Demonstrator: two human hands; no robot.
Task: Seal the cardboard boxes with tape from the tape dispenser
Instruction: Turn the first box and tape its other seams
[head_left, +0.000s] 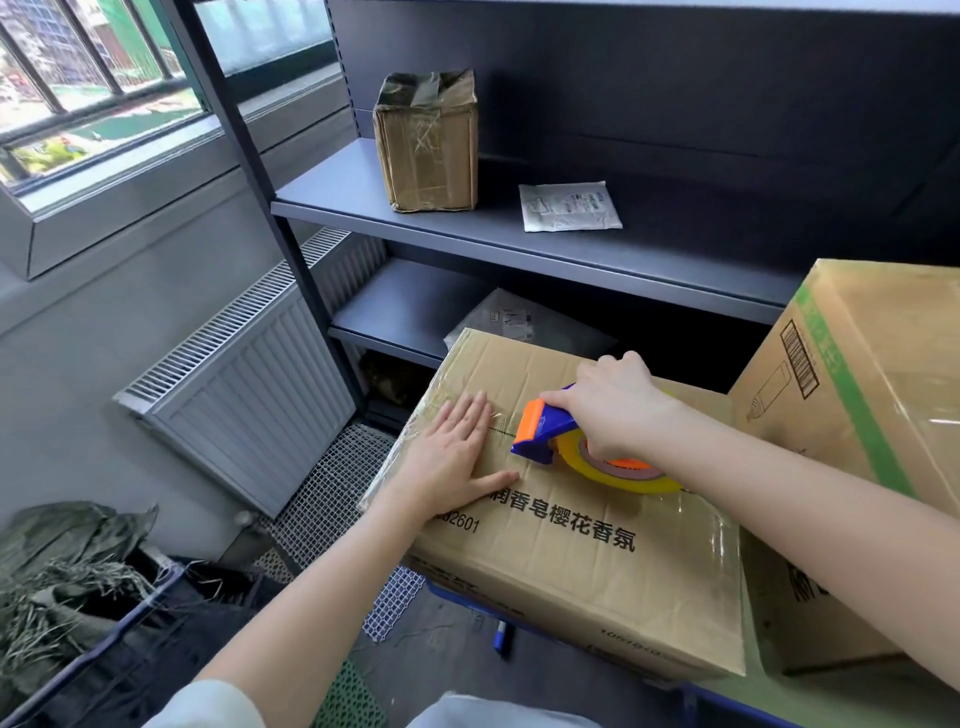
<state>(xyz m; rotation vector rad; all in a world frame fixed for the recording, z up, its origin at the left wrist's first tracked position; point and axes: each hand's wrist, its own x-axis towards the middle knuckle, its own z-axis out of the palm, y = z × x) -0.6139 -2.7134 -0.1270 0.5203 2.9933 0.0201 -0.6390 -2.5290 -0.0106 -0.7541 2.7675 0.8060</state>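
Head view: a left hand presses flat, fingers straight and together, on the top of a cardboard box. The right hand curls its fingers around a blue and orange tape dispenser resting on the box's centre seam. A second box stands just beside, at right.

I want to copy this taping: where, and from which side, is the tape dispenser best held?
Probably grip the tape dispenser by its blue frame over the tape roll, from above, as the right hand does. Its orange blade end points toward the left hand, and it lies on the cardboard box.
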